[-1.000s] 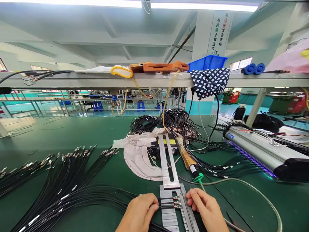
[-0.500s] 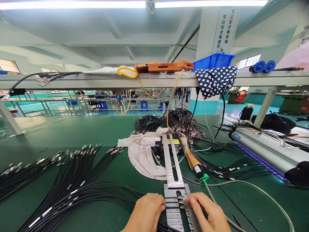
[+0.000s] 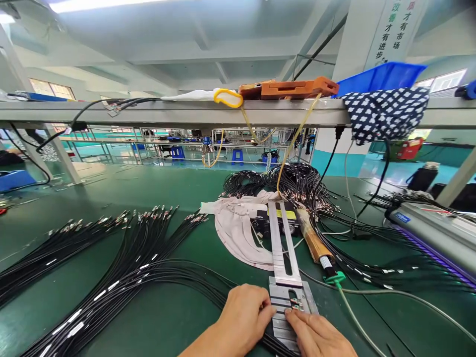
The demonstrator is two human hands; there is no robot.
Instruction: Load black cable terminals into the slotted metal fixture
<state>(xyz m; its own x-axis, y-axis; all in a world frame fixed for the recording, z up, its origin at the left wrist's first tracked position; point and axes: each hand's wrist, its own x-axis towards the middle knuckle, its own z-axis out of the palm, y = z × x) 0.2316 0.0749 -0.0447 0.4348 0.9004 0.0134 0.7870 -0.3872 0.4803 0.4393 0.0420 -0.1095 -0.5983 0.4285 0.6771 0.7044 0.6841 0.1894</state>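
Note:
A slotted metal fixture (image 3: 284,329) lies on the green bench with black cables set across its grooves. Small wired cable ends (image 3: 295,303) show over its oval opening. At its left edge, my left hand (image 3: 245,317) is closed, thumb and fingers pinching a black cable. My right hand (image 3: 316,332) rests over the fixture's right part, its fingers together and fingertips pressed at the same cable; the cable end under them is hidden. A bundle of black cables (image 3: 174,267) with white labels runs in from the left and passes beneath my left hand.
Behind the fixture, a long metal bracket (image 3: 277,243) leans over a black box (image 3: 260,225) and a pale cloth (image 3: 234,238). To the right are a wooden-handled tool (image 3: 316,243) in a green holder and a silver lamp unit (image 3: 439,225). More cable bundles (image 3: 74,238) lie left.
The view has turned left, so the bench appears further right. My right hand has moved from the cable ends at the fixture's right side to the grooves, close beside my left fingertips.

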